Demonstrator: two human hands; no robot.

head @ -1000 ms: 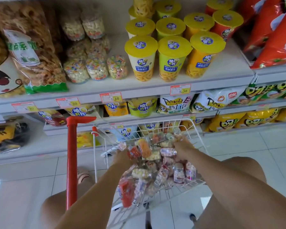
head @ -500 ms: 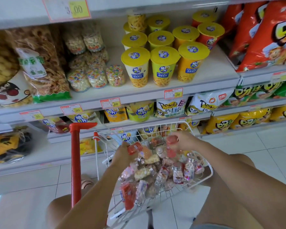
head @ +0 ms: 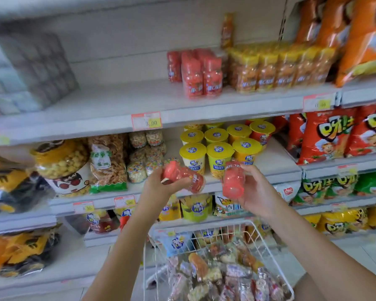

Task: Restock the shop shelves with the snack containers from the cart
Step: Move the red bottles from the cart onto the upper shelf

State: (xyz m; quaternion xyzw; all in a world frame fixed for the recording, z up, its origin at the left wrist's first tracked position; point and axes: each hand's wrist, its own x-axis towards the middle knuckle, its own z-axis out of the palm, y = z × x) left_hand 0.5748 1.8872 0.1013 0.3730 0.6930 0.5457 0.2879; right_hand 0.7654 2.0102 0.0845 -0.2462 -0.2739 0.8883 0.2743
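My left hand (head: pixel 161 184) grips a red snack container (head: pixel 183 175) that lies tilted on its side. My right hand (head: pixel 255 192) holds a second red snack container (head: pixel 232 180) upright. Both are raised in front of the middle shelf, above the white wire cart (head: pixel 267 240). The cart holds several small wrapped snack containers (head: pixel 221 276). Matching red containers (head: pixel 201 77) stand on the upper shelf (head: pixel 117 105), which has bare room to their left.
Yellow-lidded cups (head: pixel 206 153) and bags of snacks fill the middle shelf. Orange containers (head: pixel 276 68) stand right of the red ones on the upper shelf. Large red and orange bags (head: pixel 334 135) fill the right bay. Lower shelves hold more packets.
Both hands have lifted out of the cart, each with a red container, up to the middle shelf's height. The view has tilted upward and the upper shelf is now in sight.
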